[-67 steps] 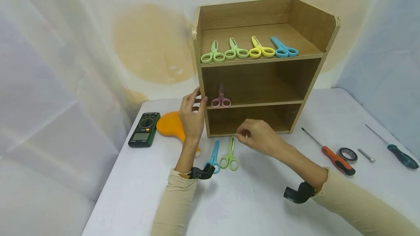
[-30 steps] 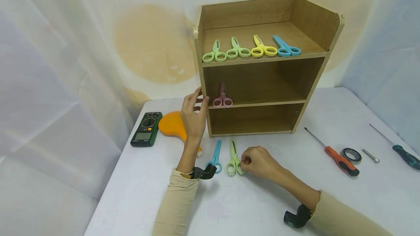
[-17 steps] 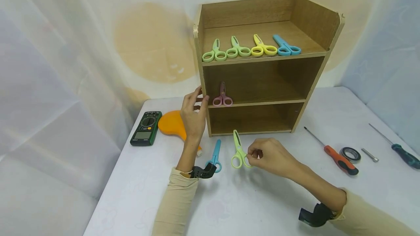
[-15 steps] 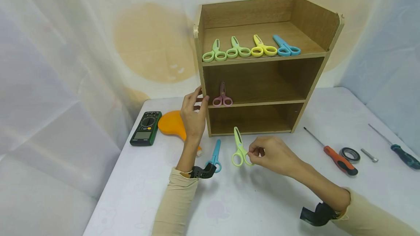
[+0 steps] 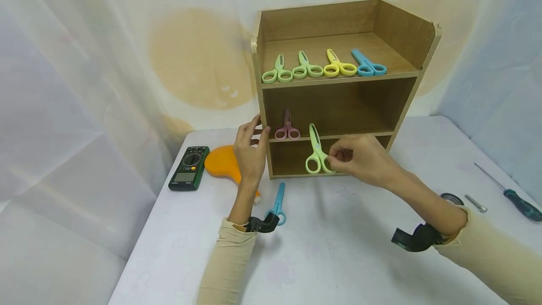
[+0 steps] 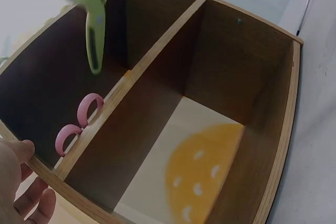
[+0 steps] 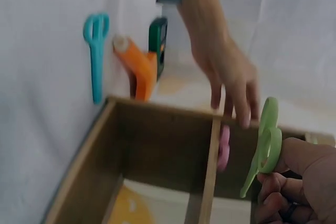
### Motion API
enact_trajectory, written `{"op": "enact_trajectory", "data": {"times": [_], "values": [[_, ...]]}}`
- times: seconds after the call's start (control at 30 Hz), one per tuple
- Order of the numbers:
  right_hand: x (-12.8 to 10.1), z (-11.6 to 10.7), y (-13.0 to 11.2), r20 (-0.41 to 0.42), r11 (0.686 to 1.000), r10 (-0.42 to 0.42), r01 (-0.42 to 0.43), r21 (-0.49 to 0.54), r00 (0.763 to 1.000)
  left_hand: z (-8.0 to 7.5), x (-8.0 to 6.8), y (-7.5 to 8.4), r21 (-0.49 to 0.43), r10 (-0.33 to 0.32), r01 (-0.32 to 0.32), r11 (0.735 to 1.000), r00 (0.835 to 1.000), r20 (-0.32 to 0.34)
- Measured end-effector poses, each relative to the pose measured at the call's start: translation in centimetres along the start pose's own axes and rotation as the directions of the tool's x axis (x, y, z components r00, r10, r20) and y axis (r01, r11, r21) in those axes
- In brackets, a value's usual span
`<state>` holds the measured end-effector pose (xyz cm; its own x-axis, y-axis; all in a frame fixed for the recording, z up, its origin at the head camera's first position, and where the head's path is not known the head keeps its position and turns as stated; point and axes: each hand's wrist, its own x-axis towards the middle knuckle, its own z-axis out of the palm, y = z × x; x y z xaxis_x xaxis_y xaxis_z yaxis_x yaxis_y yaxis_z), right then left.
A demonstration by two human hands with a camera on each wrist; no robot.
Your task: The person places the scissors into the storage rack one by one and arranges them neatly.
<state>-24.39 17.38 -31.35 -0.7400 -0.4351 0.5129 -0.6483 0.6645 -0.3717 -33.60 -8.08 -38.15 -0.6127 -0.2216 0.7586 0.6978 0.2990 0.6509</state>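
My right hand (image 5: 362, 159) pinches one finger loop of the light green scissors (image 5: 315, 149) between thumb and fingers. The blades point up, in front of the wooden shelf's lower and middle levels. In the left wrist view these scissors (image 6: 96, 22) hang before the middle compartment. My left hand (image 5: 251, 154) rests against the left side of the wooden shelf (image 5: 330, 82), its thumb on the front edge and its fingers along the outer side. Pink scissors (image 5: 287, 126) lie in the middle compartment at the left. Blue scissors (image 5: 277, 204) lie on the table, beside my left wrist.
On the top level lie two green scissors (image 5: 278, 70), yellow scissors (image 5: 337, 64) and blue scissors (image 5: 367, 64). A multimeter (image 5: 188, 168) and an orange paddle-shaped object (image 5: 222, 161) are at left. A ring (image 5: 452, 198), a bolt (image 5: 476, 203) and a teal-handled screwdriver (image 5: 521, 204) lie at right.
My right hand reached down to the green scissors on the table, took one loop, and lifted them up towards the shelf's middle level. The left hand stayed at the shelf's side.
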Motion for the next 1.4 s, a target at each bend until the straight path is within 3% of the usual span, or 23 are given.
{"op": "enact_trajectory", "data": {"times": [0.3, 0.6, 0.7, 0.77, 0.9, 1.0, 1.1, 1.4], "values": [[5.6, -0.6, 2.8, 0.044, 0.992, 0.121, -0.119, -0.050, 0.992, -0.7, 0.0, 3.5, 0.009, 0.025, -0.025, 1.000, 0.999, -0.023], [7.8, 0.7, 5.4, 0.169, 0.960, 0.281, -0.277, -0.053, 0.945, -0.7, -0.3, 3.6, 0.007, 0.025, -0.025, 1.000, 1.000, -0.011], [7.5, 0.9, 5.5, 0.161, 0.957, 0.290, -0.282, -0.069, 0.944, -0.7, -0.3, 3.5, 0.003, 0.015, -0.015, 1.000, 1.000, -0.004], [7.0, 0.9, 5.1, 0.113, 0.964, 0.262, -0.254, -0.086, 0.958, -0.7, -0.2, 3.5, 0.001, 0.014, -0.014, 1.000, 1.000, -0.003], [5.5, 1.0, 3.7, -0.016, 0.987, 0.119, -0.120, -0.103, 0.993, -0.8, 0.1, 3.6, 0.000, 0.033, -0.033, 0.999, 0.999, -0.011], [4.0, 1.7, 2.5, -0.047, 0.997, 0.027, -0.030, -0.071, 0.999, -0.8, 0.5, 3.8, 0.001, 0.049, -0.049, 0.999, 0.999, -0.019], [2.1, 3.3, 1.4, -0.002, 1.000, -0.005, 0.005, -0.006, 1.000, -0.8, 0.6, 3.7, 0.008, 0.052, -0.052, 0.999, 0.998, -0.020], [-2.3, 10.3, -0.5, 0.192, 0.994, 0.004, -0.026, 0.109, 0.981, -0.7, 0.2, 4.0, -0.002, 0.043, -0.043, 0.999, 0.999, -0.012]]}}
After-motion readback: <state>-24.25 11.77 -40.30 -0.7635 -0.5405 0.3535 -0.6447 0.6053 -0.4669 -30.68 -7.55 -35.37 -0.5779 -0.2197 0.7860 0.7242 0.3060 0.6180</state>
